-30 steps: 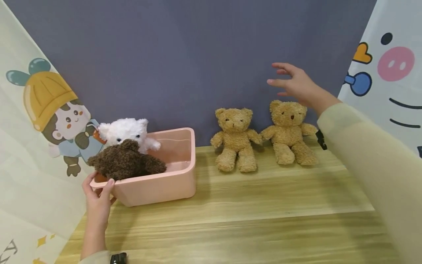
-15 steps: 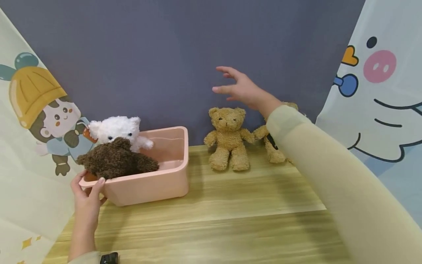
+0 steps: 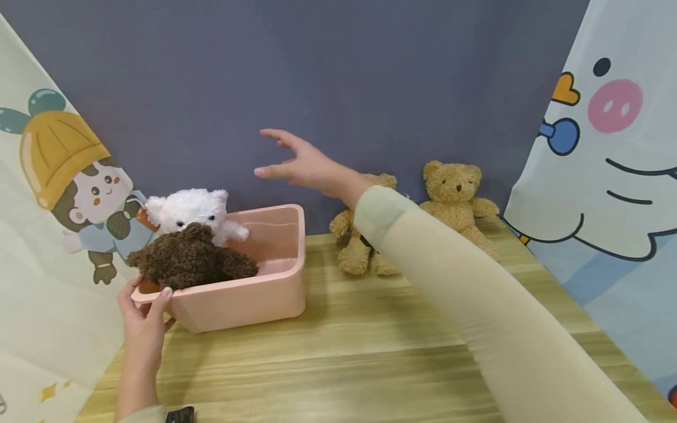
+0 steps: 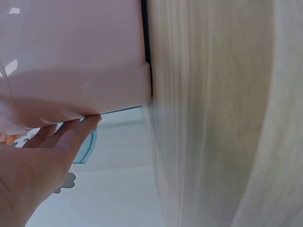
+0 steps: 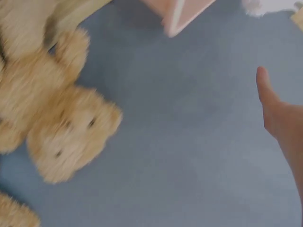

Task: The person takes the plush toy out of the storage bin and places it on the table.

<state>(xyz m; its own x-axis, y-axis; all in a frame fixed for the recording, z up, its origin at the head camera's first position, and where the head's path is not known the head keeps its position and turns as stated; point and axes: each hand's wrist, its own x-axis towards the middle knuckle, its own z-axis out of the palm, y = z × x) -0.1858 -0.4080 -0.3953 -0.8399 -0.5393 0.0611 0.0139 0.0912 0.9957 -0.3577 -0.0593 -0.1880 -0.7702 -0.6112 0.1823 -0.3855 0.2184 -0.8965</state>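
A: What had just changed?

B: The right hand (image 3: 307,167) had swept leftward, from over the right-hand tan bear (image 3: 453,185) to a raised spot near the right end of the pink bin (image 3: 238,311). Its fingers were spread wide around nothing.

A: And the left hand (image 3: 145,314)?

B: No shift there. Thumb and fingers gripped the near left corner of the bin's rim.

A: Meaning what for the work?

B: My reading: one hand steadied the bin while the other's reach passed from the tan bears to it. The brown bear (image 3: 185,258) lay inside, slumped along the near rim, and the white bear (image 3: 190,207) sat behind it. Both tan bears were out on the counter (image 3: 317,382), by the backdrop (image 3: 317,59).

A: How was the room?

B: The bin's right end showed bare floor, probably the easiest way in. The back rim ran close to the backdrop, so little space there. The right sleeve (image 3: 449,264) crossed in front of the left-hand tan bear (image 3: 352,258); I couldn't tell whether they touched. Open counter spread before the bin.
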